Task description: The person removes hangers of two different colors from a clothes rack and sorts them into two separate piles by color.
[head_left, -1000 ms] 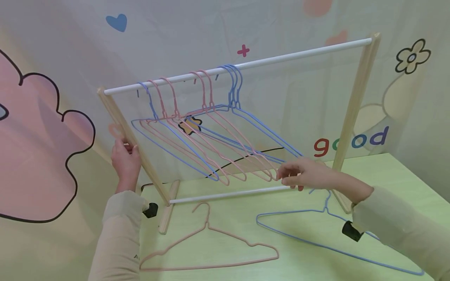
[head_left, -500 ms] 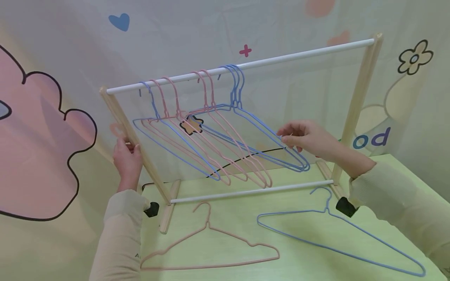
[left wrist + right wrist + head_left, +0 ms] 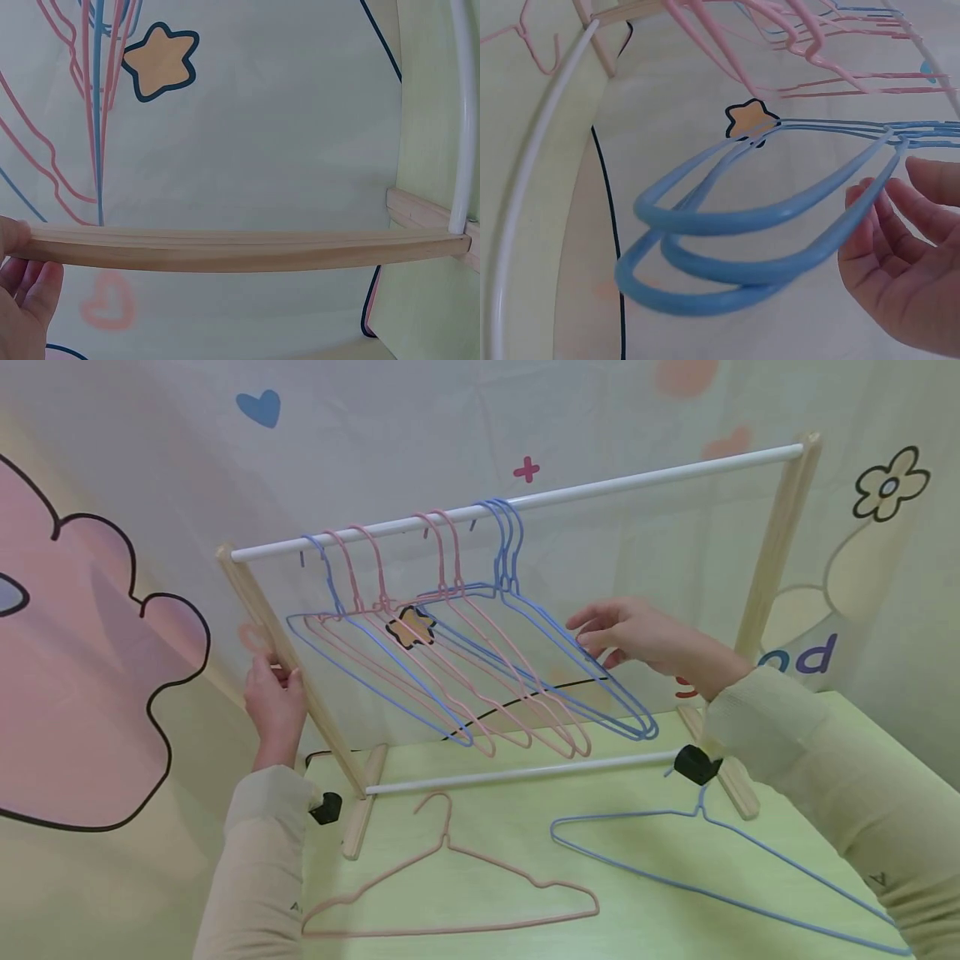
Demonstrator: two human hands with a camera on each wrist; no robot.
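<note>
A garment rack stands with a white top rail (image 3: 645,479) between two wooden posts. My left hand (image 3: 276,706) pinches the left wooden post (image 3: 225,250), thumb on one side and fingers on the other. Toward the rail's middle hang three blue hangers (image 3: 727,217), close together. My right hand (image 3: 637,633) is at their right sloping arms, fingers loosely bent and thumb apart. In the right wrist view its fingertips (image 3: 866,187) overlap the nearest blue hanger's edge. Several pink hangers (image 3: 378,572) and one blue hanger (image 3: 327,581) hang farther left.
On the green table (image 3: 525,856) lie a pink hanger (image 3: 442,842) at the front and a blue hanger (image 3: 675,883) at the right, partly under my right sleeve. A white lower bar (image 3: 517,772) joins the posts. A printed curtain (image 3: 630,410) backs the rack.
My right hand has risen from the hangers' lower ends, then moved left to the blue hangers' sloping arms. The pink and blue hangers have shifted slightly. My left hand keeps holding the post.
</note>
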